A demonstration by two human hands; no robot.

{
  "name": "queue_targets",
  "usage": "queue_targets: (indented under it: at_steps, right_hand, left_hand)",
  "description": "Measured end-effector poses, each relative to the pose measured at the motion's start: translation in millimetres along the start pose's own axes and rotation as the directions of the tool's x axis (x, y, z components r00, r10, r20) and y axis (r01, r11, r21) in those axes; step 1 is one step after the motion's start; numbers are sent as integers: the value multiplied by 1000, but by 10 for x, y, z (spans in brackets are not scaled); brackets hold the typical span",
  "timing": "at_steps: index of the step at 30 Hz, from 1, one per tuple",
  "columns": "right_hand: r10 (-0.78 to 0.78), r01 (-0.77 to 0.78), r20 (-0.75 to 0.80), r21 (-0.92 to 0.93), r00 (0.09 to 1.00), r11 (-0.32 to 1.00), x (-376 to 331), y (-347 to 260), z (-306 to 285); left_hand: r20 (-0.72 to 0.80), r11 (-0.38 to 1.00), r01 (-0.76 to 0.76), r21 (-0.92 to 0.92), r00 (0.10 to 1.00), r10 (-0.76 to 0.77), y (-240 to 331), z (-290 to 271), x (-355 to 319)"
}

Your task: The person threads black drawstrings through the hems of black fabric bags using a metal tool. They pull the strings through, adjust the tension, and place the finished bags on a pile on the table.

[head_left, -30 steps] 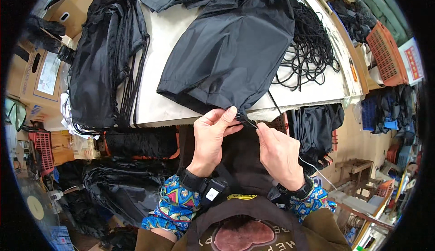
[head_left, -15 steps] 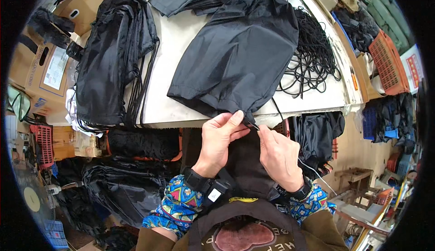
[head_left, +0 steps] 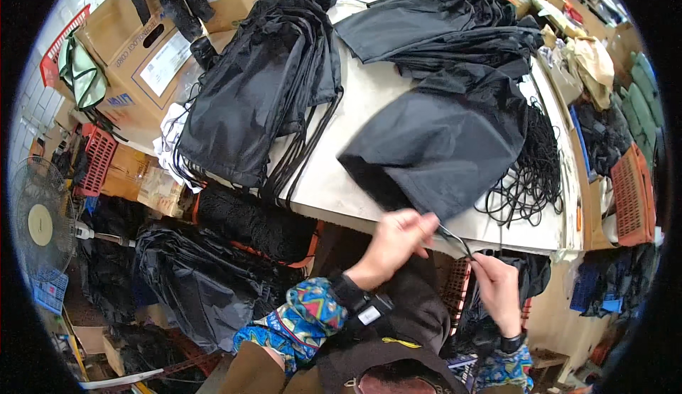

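A black fabric drawstring bag point(head_left: 447, 138) lies on the near right of the white table, its open end toward me. My left hand point(head_left: 398, 241) is closed at the bag's near lower corner, thumb and fingers pinched together; the blur hides exactly what they grip. From those fingertips a thin shiny metal rod point(head_left: 450, 232) slants down to the right, with black cord beside it. My right hand point(head_left: 497, 287), lower and to the right, pinches the dark lower end of that strand, which looks like cord. Right of the bag lies a tangled heap of black cord point(head_left: 529, 181).
A stack of black bags with hanging cords point(head_left: 263, 103) covers the table's left part; more black bags point(head_left: 440, 28) lie at the back. Cardboard boxes point(head_left: 142, 74) and a fan point(head_left: 41, 225) stand left. Orange baskets point(head_left: 634, 195) hang at the right. Black fabric point(head_left: 206, 280) fills the space below.
My hands have moved apart, the right one down and away from the bag's corner. More of the metal rod and strand shows between them. The view has shifted, showing more of the left.
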State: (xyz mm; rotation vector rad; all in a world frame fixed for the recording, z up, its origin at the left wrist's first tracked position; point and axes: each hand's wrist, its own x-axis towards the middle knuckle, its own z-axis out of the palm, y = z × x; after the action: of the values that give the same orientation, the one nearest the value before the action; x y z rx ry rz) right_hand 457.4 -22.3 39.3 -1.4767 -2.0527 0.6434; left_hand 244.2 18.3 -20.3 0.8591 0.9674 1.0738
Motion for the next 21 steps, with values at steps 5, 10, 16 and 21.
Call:
queue_targets:
  at_steps: [5,10,16,21]
  right_hand:
    - [-94,92,28,77,995,993,195,-161,335]
    - [177,-236,323,156,930,959,-17,-121,-53]
    - [81,-80,135,-10,988,997,61,8,51]
    - [-41,54,140,-94,989,994,98,-280,71]
  left_hand:
    - [-133,986,-49,-162,991,27,164,5,-21]
    - [-285,984,-176,21,942,174,520,-355,21]
    - [143,949,-293,116,951,276,-13,125,-44]
    - [-213,969,-237,-64,952,219,151,-141,132]
